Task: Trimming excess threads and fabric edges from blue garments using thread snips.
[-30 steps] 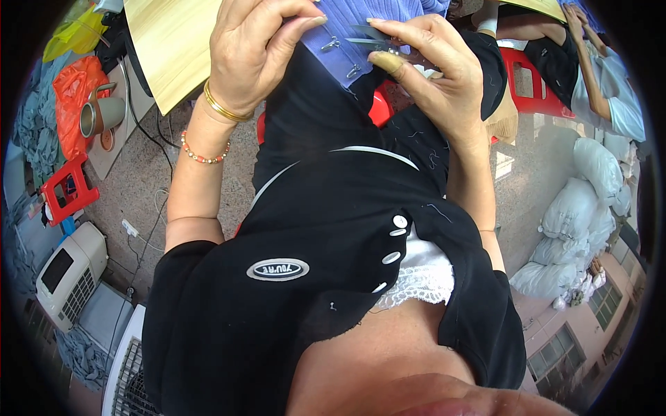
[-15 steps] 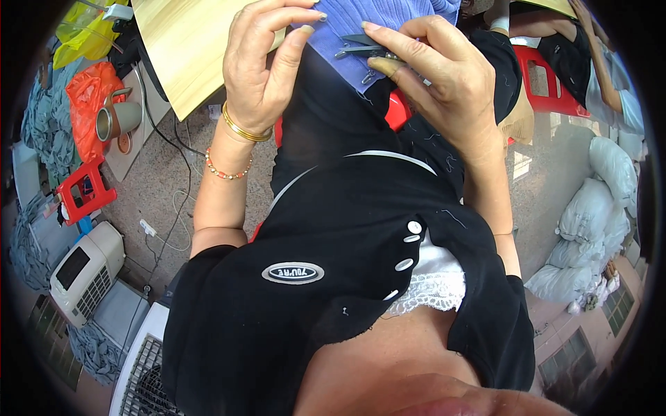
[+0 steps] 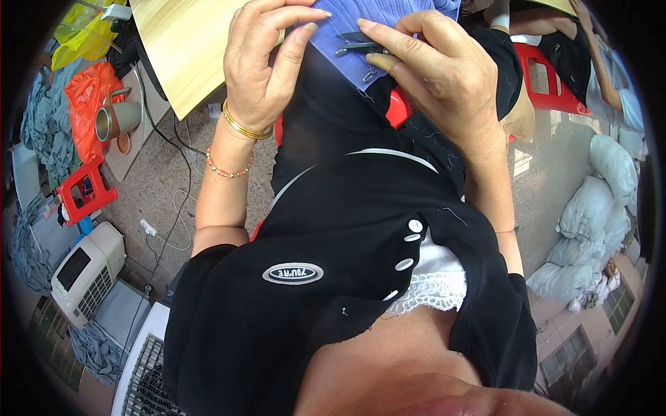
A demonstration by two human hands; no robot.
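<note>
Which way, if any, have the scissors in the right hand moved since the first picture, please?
Yes, the scissors have shifted left, nearer the wooden tabletop.

"What's the right hand [image 3: 451, 73] holding?"
"Dark snips [image 3: 361, 48], over that purple ribbed cloth [image 3: 378, 10]."
"And the left hand [image 3: 267, 59]?"
"By the cloth's edge, near the pale wooden surface [image 3: 184, 48]."

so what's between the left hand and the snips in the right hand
In the head view, purple cloth shows between the left hand and the snips in the right hand.
</note>
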